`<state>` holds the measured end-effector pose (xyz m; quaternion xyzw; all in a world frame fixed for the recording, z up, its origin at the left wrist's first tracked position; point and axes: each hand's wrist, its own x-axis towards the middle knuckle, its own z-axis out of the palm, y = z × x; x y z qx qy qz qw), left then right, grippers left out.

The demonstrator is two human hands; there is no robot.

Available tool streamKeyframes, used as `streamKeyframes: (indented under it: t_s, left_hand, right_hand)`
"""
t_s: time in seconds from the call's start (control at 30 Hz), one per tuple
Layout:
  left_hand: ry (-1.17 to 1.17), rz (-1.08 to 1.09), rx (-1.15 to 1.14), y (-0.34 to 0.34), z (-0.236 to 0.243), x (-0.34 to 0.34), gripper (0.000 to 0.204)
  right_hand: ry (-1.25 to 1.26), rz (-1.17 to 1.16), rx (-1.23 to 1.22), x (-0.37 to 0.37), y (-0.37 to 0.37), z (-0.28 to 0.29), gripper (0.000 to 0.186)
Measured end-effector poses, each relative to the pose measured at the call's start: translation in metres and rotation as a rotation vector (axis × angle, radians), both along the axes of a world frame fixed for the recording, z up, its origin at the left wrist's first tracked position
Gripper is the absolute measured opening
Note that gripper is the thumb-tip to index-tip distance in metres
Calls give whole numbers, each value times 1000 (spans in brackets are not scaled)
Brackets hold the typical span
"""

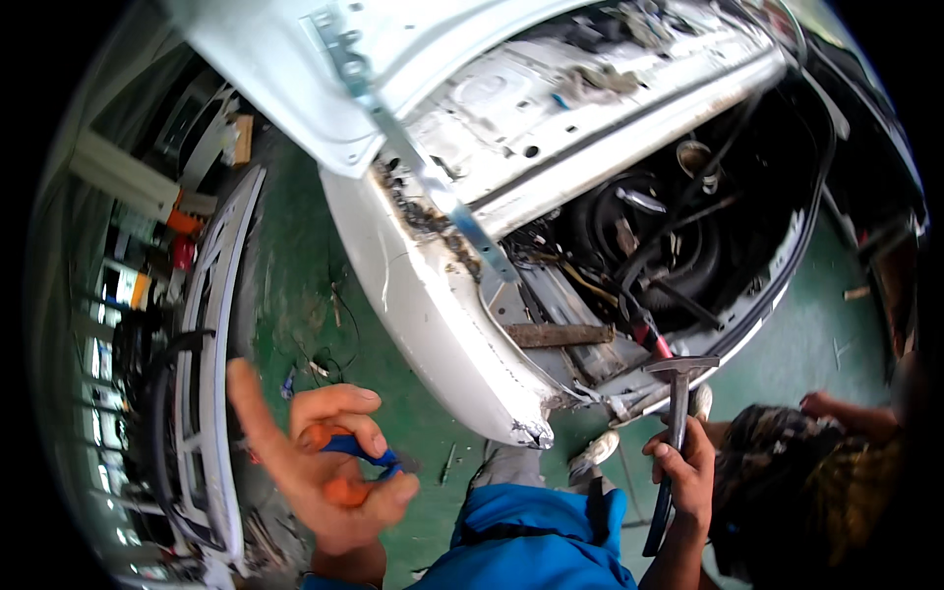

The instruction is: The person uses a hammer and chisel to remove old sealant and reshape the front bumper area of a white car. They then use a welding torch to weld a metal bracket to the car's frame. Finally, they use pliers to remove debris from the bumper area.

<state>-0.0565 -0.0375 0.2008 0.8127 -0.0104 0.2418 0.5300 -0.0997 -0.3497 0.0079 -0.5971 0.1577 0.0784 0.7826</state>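
Observation:
My left hand [339, 472] is raised at the lower left, its index finger stretched out. The thumb and other fingers curl around an orange-and-blue hand tool [344, 444]; blur hides its exact kind. At the lower right, my right hand [685, 470] grips a body hammer [678, 393] by its handle, metal head up. The head is just in front of the rear edge of a white car body [433, 315] and looks close to a red-handled thing [657, 342]. Inside the open boot lie a wooden block [560, 335] and a wheel [688, 261].
A perforated metal strip [423, 172] crosses the car's corner below the raised white panel [265, 69]. Rags [600, 79] lie farther in. Another person [787, 462] is close on the right. On the left, a long pale frame [211, 374] stands on the green floor [295, 246].

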Motion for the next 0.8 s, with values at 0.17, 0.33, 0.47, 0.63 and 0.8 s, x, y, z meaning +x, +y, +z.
streamKeyframes:
  t_s: [0.17,0.33,0.47,0.63,0.8]
  left_hand:
    - [92,-479,492,3,29,6,72]
    - [-605,-804,612,-13,-9,26,25]
    - [-659,-905,528,11,-27,81,17]
    - [-693,-1211,530,66,-65,131,21]
    - [-674,-1416,447,91,-84,171,31]
  right_hand:
    - [-66,-50,-22,17,19,9,40]
    - [-77,-97,-31,21,42,27,43]
    - [-74,-265,-35,18,68,41,47]
    - [-102,-479,-59,24,143,51,53]
    - [-40,-663,-18,13,222,53,53]
